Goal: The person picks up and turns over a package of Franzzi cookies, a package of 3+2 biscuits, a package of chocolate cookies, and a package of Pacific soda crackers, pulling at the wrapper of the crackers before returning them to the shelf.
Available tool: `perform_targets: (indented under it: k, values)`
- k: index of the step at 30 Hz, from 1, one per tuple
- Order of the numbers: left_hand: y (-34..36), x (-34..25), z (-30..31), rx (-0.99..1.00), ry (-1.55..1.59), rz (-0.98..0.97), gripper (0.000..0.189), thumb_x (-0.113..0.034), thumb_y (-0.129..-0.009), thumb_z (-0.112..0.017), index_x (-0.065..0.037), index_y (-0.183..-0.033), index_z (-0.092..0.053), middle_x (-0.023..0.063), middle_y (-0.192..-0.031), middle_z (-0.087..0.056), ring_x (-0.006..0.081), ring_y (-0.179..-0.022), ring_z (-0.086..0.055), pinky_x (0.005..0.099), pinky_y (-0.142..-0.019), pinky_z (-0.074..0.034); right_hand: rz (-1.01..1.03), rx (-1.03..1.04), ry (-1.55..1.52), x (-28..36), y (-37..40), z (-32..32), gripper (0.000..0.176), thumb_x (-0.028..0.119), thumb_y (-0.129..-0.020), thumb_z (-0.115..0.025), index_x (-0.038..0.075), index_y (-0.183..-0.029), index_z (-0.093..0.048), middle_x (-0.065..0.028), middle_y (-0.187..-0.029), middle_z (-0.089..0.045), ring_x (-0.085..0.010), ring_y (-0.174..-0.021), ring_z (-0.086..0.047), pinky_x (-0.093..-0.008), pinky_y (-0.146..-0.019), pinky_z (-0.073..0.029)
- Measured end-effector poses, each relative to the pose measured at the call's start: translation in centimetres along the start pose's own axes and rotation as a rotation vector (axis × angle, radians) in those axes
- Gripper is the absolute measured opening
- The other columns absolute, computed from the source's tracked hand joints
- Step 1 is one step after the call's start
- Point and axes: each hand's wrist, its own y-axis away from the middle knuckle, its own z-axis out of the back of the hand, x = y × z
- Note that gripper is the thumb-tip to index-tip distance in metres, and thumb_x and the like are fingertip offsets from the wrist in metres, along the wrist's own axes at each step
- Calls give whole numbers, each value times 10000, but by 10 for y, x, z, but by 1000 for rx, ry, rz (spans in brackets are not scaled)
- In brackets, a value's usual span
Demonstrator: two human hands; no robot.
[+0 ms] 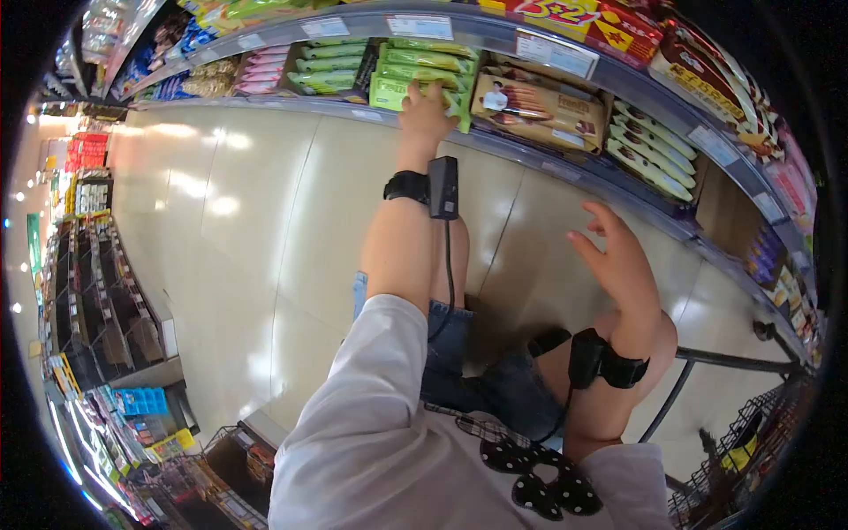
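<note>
Just beside the green packets [427,65] lies a brown package [541,108].

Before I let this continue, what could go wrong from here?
Two possible risks. The left hand is on stacked green packs close to the shelf edge, so a pull might drag neighbouring packs out too. The cable hangs from the left wrist box towards the lap, so it could tug or snag if that arm reaches further.
</note>
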Motion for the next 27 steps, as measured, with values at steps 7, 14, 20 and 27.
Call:
perform_targets:
  k: [7,14,20,27]
  values:
    - [2,-1,3,-41,32,15,677,-264,-569,-733,-158,-1157,-415,212,-1269,-289,415,-1048,-426,452,-808,-435,-22,26,2,6,-1,0,457,290,-776,-605,80,-1155,-460,-183,-988,-552,-293,-906,-544,-352,-750,-434]
    - [4,3,8,119,143,76,758,-291,-570,-717,-188,-1235,-368,224,-1301,-269,410,-991,-496,427,-812,-441,-44,40,49,4,-4,-6,460,290,-775,-608,90,-1161,-458,-188,-982,-553,-294,-899,-548,-342,-721,-447]
    - [0,43,-2,365,293,48,864,-330,-537,-719,-153,-1289,-333,191,-1180,-487,292,-1047,-513,365,-840,-430,-61,77,91,6,-8,-13,463,289,-774,-609,87,-1161,-457,-183,-981,-554,-290,-902,-549,-345,-731,-443]
    - [11,46,26,698,249,-17,997,-461,-569,-706,-66,-1344,-219,202,-1308,-350,287,-1206,-361,321,-952,-322,-83,107,143,14,-13,-22,459,269,-770,-615,78,-1155,-457,-184,-993,-550,-289,-915,-545,-346,-740,-443]
